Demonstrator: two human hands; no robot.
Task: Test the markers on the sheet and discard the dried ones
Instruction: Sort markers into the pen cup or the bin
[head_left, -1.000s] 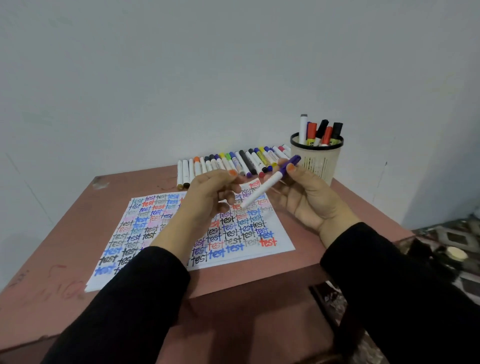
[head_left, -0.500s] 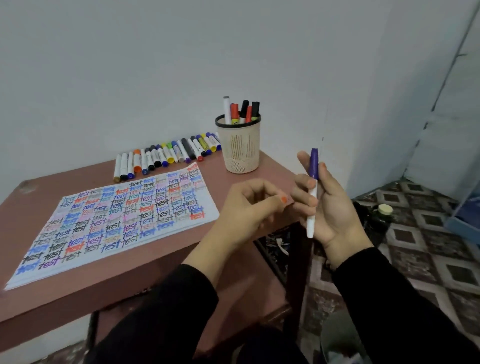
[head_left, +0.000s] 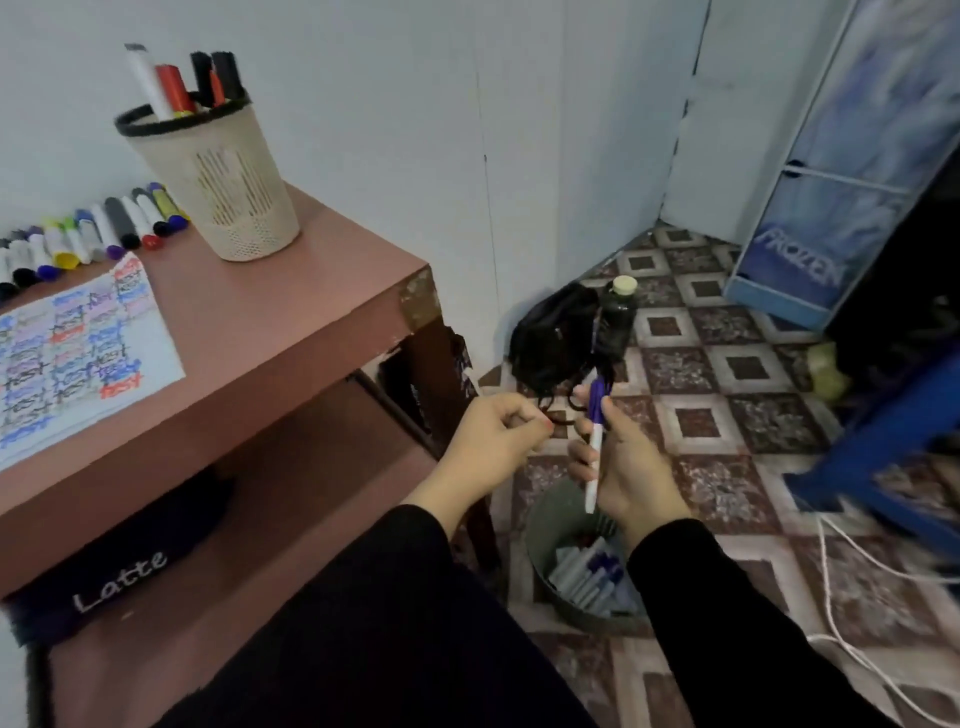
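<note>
one purple-capped marker (head_left: 596, 434) in right hand (head_left: 634, 470) grip over bin (head_left: 540, 564) (left hand (head_left: 488, 441) seemingly curled, empty).

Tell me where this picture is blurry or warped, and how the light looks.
Head view: motion blur smears the blue frame at the right edge and the writing on the sheet; the marker at centre is fairly sharp. Same view: the wide lens tilts and bows the table edge and wall lines; light is soft and even, no glare.
</note>
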